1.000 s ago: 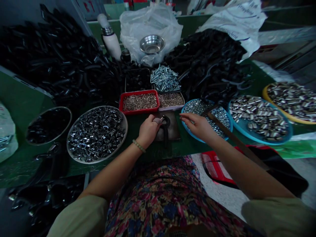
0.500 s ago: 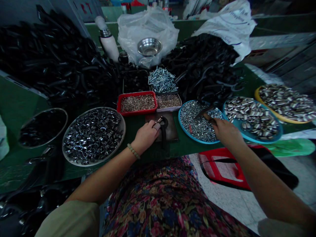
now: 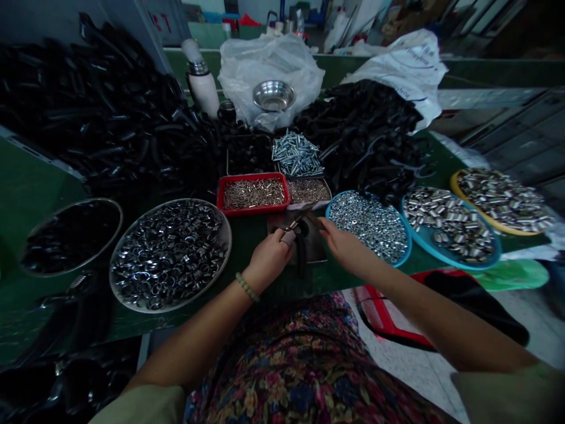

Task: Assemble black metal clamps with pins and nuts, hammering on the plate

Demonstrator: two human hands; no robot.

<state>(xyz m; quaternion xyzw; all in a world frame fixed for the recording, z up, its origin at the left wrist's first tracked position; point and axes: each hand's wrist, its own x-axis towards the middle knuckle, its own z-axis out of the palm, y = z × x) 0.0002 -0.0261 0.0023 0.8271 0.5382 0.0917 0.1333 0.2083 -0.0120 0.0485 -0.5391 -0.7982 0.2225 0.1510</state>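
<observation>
My left hand (image 3: 272,254) pinches a small shiny metal piece (image 3: 291,225) over a black part with a ringed end (image 3: 302,250). That part lies on a dark metal plate (image 3: 318,254) at the bench's front. My right hand (image 3: 348,246) is closed round the handle of a hammer (image 3: 312,217), whose head is blurred and close above the metal piece. Behind the plate are a red tray of small pins (image 3: 253,194) and a pale tray of tiny fasteners (image 3: 308,191). A blue dish of small nuts (image 3: 371,227) sits right of the plate.
Left stand a round tray of metal rings (image 3: 172,253) and a tray of black pieces (image 3: 73,235). Blue (image 3: 450,227) and yellow (image 3: 503,200) dishes hold metal sleeves. Behind are bolts (image 3: 296,154), black part heaps (image 3: 371,135), a flask (image 3: 203,88) and a steel bowl (image 3: 274,96).
My right hand has carried the hammer left, from over the dish of nuts to the metal plate. My left hand keeps its pinch at the black part. The view has shifted slightly.
</observation>
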